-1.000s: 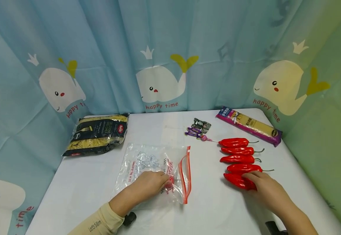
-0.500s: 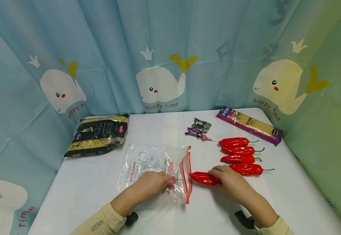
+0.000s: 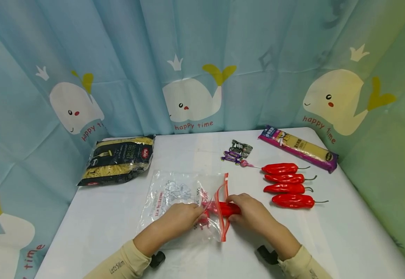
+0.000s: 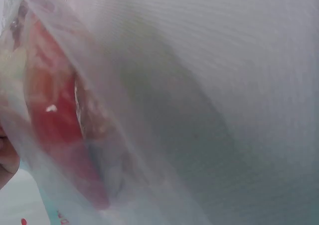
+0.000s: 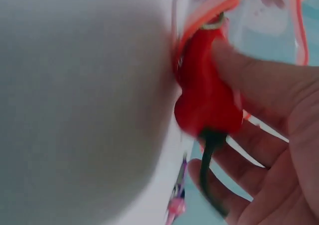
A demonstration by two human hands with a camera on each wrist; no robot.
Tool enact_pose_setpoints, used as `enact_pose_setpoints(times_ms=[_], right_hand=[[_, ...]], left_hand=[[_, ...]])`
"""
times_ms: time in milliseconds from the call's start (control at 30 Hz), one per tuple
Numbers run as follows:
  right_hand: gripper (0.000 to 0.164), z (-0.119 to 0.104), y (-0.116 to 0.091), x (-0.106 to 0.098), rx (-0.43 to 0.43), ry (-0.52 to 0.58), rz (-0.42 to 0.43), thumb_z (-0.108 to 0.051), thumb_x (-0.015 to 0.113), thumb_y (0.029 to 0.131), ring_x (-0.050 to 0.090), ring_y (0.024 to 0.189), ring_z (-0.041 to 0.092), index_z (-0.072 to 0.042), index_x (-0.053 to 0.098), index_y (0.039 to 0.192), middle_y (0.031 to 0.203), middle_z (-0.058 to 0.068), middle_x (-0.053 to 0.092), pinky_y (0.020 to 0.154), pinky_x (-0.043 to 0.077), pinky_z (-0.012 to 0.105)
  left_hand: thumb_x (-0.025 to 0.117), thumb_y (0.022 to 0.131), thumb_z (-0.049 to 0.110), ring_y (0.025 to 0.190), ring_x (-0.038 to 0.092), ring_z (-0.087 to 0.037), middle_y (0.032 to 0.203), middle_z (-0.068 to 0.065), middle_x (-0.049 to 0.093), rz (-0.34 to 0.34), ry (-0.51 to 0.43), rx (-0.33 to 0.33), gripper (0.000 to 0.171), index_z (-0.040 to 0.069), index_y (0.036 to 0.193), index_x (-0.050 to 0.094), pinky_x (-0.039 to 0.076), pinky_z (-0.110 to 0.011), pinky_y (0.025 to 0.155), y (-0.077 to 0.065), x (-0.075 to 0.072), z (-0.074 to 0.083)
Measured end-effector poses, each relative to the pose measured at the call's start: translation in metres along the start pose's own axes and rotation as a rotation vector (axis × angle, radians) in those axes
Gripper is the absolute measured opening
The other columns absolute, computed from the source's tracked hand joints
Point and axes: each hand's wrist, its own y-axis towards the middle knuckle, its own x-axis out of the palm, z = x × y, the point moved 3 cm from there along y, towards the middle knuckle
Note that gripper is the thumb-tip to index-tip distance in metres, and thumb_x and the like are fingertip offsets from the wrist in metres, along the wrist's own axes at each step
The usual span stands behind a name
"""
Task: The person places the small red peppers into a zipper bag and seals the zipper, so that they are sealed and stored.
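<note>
In the head view, my left hand (image 3: pixel 174 220) is pinching the clear zip bag (image 3: pixel 174 188), which is lying flat on the worktop (image 3: pixel 97 221) with its red-edged mouth facing my right hand (image 3: pixel 253 212). That hand is gripping a red pepper (image 3: pixel 232 209), whose front part is sitting inside the mouth. Another red shape is showing through the plastic at my left fingertips. Beyond my right hand, on its outer side, four red peppers (image 3: pixel 288 188) are lying in a row; farther off are lying wrapped candies (image 3: pixel 232 156), a lollipop (image 3: pixel 245 163) and a purple noodle pack (image 3: pixel 298 148). A black pasta pack (image 3: pixel 118 161) is lying beyond my left hand.

In the left wrist view, a red pepper is showing blurrily through the plastic; I cannot tell which one.

In the right wrist view, my thumb is pressing the pepper, and its green stem (image 5: pixel 207 172) is pointing back toward my palm.
</note>
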Motion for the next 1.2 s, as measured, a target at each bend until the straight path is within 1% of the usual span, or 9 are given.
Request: enact_pose_setpoints(times_ms=[133, 200, 300, 400, 500, 567, 733, 900, 1200], right_hand=[[0.052, 0.012, -0.010, -0.009, 0.089, 0.044, 0.003, -0.025, 0.087, 0.079, 0.061, 0.116, 0.028, -0.012, 0.067, 0.126, 0.123, 0.007, 0.067, 0.096, 0.050, 0.051], [0.048, 0.019, -0.017, -0.016, 0.127, 0.034, 0.002, -0.027, 0.086, 0.081, 0.063, 0.111, 0.027, -0.011, 0.069, 0.123, 0.121, 0.006, 0.068, 0.093, 0.051, 0.051], [0.036, 0.029, -0.026, -0.026, 0.186, 0.024, -0.013, -0.027, 0.083, 0.083, 0.064, 0.091, 0.020, -0.011, 0.073, 0.113, 0.107, 0.002, 0.071, 0.081, 0.055, 0.043], [0.025, 0.036, -0.033, -0.032, 0.239, 0.035, -0.056, -0.027, 0.082, 0.085, 0.058, 0.076, 0.013, -0.011, 0.076, 0.104, 0.089, -0.004, 0.069, 0.069, 0.052, 0.035], [0.015, 0.041, -0.039, -0.033, 0.284, 0.057, -0.105, -0.025, 0.081, 0.086, 0.056, 0.073, 0.011, -0.014, 0.078, 0.096, 0.080, -0.008, 0.066, 0.067, 0.050, 0.033], [0.010, 0.043, -0.042, -0.033, 0.285, 0.069, -0.115, -0.023, 0.081, 0.086, 0.056, 0.073, 0.011, -0.015, 0.079, 0.092, 0.081, -0.008, 0.067, 0.068, 0.051, 0.033], [0.006, 0.044, -0.042, -0.029, 0.245, 0.081, -0.090, -0.020, 0.079, 0.088, 0.058, 0.075, 0.010, -0.015, 0.079, 0.091, 0.083, -0.009, 0.069, 0.070, 0.053, 0.033], [0.007, 0.038, -0.033, -0.025, 0.217, 0.073, -0.071, -0.019, 0.077, 0.089, 0.063, 0.079, 0.012, -0.013, 0.078, 0.093, 0.086, -0.007, 0.071, 0.077, 0.055, 0.038], [0.006, 0.012, -0.001, -0.007, -0.004, -0.010, -0.018, -0.017, 0.075, 0.091, 0.063, 0.078, 0.012, -0.012, 0.078, 0.092, 0.081, -0.010, 0.066, 0.074, 0.055, 0.037]], left_hand=[[0.054, 0.104, 0.035, 0.072, 0.065, -0.013, 0.082, 0.007, 0.063, -0.005, -0.046, 0.000, 0.021, 0.021, 0.090, 0.060, 0.051, -0.030, 0.061, -0.001, 0.000, -0.002], [0.054, 0.104, 0.034, 0.076, 0.067, -0.014, 0.086, 0.006, 0.064, -0.006, -0.065, -0.001, 0.020, 0.021, 0.092, 0.061, 0.053, -0.030, 0.064, -0.002, 0.000, -0.003], [0.053, 0.105, 0.033, 0.081, 0.068, -0.015, 0.090, 0.005, 0.066, -0.007, -0.089, 0.002, 0.019, 0.020, 0.095, 0.062, 0.054, -0.030, 0.068, -0.004, -0.001, -0.005], [0.054, 0.105, 0.033, 0.083, 0.068, -0.014, 0.090, 0.005, 0.065, -0.013, -0.117, -0.005, 0.018, 0.020, 0.095, 0.061, 0.054, -0.029, 0.072, -0.006, -0.001, -0.007], [0.054, 0.105, 0.034, 0.082, 0.066, -0.012, 0.088, 0.007, 0.063, -0.021, -0.145, -0.006, 0.019, 0.021, 0.093, 0.061, 0.053, -0.028, 0.073, -0.007, -0.001, -0.009], [0.053, 0.105, 0.034, 0.082, 0.066, -0.011, 0.087, 0.007, 0.062, -0.026, -0.159, -0.009, 0.019, 0.022, 0.092, 0.061, 0.053, -0.028, 0.073, -0.007, -0.001, -0.009], [0.052, 0.105, 0.035, 0.079, 0.065, -0.011, 0.085, 0.006, 0.062, -0.023, -0.180, -0.003, 0.021, 0.021, 0.093, 0.062, 0.052, -0.028, 0.071, -0.007, -0.001, -0.010], [0.053, 0.105, 0.033, 0.079, 0.064, -0.010, 0.086, 0.007, 0.061, -0.019, -0.186, 0.011, 0.021, 0.020, 0.090, 0.060, 0.052, -0.027, 0.071, -0.007, 0.000, -0.009], [0.055, 0.104, 0.033, 0.074, 0.057, -0.007, 0.082, 0.009, 0.057, -0.027, -0.219, 0.027, 0.019, 0.019, 0.092, 0.063, 0.050, -0.025, 0.071, -0.009, 0.001, -0.008]])
